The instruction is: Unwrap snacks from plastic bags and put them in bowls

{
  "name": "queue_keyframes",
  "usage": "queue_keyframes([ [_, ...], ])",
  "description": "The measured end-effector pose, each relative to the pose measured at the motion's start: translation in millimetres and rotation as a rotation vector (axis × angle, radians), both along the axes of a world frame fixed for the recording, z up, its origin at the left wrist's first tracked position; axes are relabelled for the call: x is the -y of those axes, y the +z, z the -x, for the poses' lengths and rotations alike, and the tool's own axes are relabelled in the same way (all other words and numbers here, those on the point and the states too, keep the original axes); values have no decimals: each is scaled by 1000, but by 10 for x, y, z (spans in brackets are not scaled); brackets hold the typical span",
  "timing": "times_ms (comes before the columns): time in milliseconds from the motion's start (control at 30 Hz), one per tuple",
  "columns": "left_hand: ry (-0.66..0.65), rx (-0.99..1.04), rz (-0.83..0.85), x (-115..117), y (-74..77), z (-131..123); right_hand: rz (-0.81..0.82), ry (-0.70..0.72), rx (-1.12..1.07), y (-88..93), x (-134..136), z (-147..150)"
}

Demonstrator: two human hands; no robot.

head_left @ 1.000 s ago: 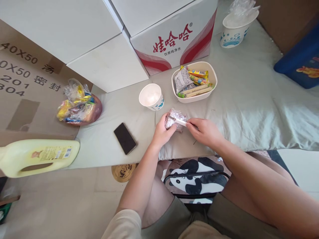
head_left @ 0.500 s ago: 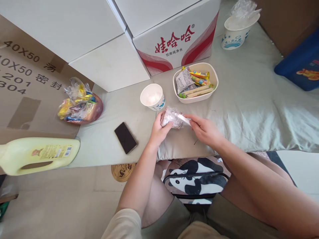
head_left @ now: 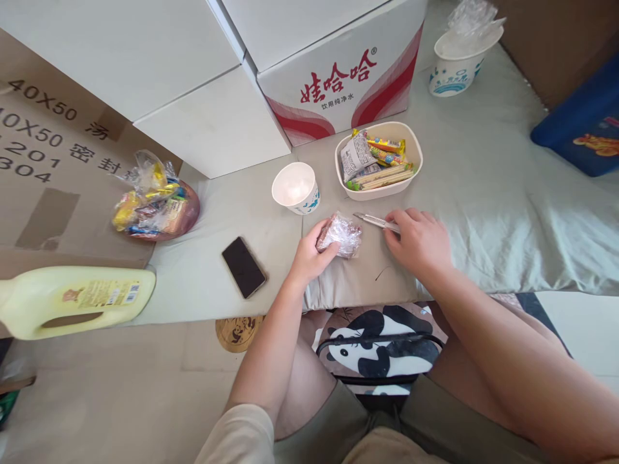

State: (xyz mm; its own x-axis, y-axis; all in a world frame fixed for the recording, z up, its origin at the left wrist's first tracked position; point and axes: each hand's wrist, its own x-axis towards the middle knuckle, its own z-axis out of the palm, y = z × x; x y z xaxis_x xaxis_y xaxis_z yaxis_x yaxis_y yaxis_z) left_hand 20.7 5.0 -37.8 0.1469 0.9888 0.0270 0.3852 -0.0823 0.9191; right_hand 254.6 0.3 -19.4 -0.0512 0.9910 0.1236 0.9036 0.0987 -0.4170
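Possible nick to the left hand (head_left: 312,255) from any leftward slip of the slim white utility knife (head_left: 380,222), angled towards the reddish-brown, clear-film-wrapped block (head_left: 342,236) over the pale-green, cloth-covered bench (head_left: 483,212). Left fingers narrowed around that block; right hand (head_left: 420,241) partly curled at the knife's rear, gripping or merely touching: impossible to tell.
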Motion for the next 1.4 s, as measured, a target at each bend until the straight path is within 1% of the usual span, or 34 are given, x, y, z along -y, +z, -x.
queue_keyframes([
  [67, 25, -87, -66, 10, 2, 6, -45, -8, 22, -15, 4, -1],
  [167, 135, -229, -251, 18, 31, 23, -74, -11, 25, -19, 5, 6],
  [200, 146, -262, -295, 21, 47, 25, -73, -5, 20, -19, 3, 11],
  [267, 103, -306, -322, 24, 81, 24, -72, 39, -3, -22, -1, 26],
  [333, 29, -329, -291, 22, 106, 19, -80, 115, -40, -32, -3, 48],
  [367, 12, -323, -268, 17, 113, 18, -85, 156, -60, -39, -2, 63],
  [400, 14, -299, -242, 10, 117, 20, -89, 196, -79, -47, 1, 79],
  [467, 58, -180, -164, -6, 116, 31, -93, 271, -130, -58, 12, 114],
  [567, 154, 108, 0, -17, 124, 52, -101, 418, -259, -67, 32, 170],
  [633, 189, 307, 103, -14, 150, 51, -105, 493, -318, -77, 39, 201],
  [700, 204, 474, 184, -9, 195, 35, -105, 513, -319, -97, 38, 220],
  [800, 267, 624, 243, -14, 263, -2, -131, 519, -330, -133, 22, 220],
  [867, 337, 682, 240, -29, 287, -19, -160, 530, -375, -141, 7, 203],
  [933, 402, 721, 221, -52, 289, -22, -185, 511, -426, -126, -3, 177],
  [1100, 538, 754, 120, -96, 254, 4, -225, 382, -549, -53, 10, 127],
  [1167, 524, 746, 137, -87, 257, 1, -202, 392, -548, -51, 25, 141],
  [1300, 394, 717, 263, -36, 293, -40, -142, 474, -448, -102, 39, 212],
  [1400, 351, 713, 285, -18, 307, -55, -151, 462, -417, -118, 32, 236],
])
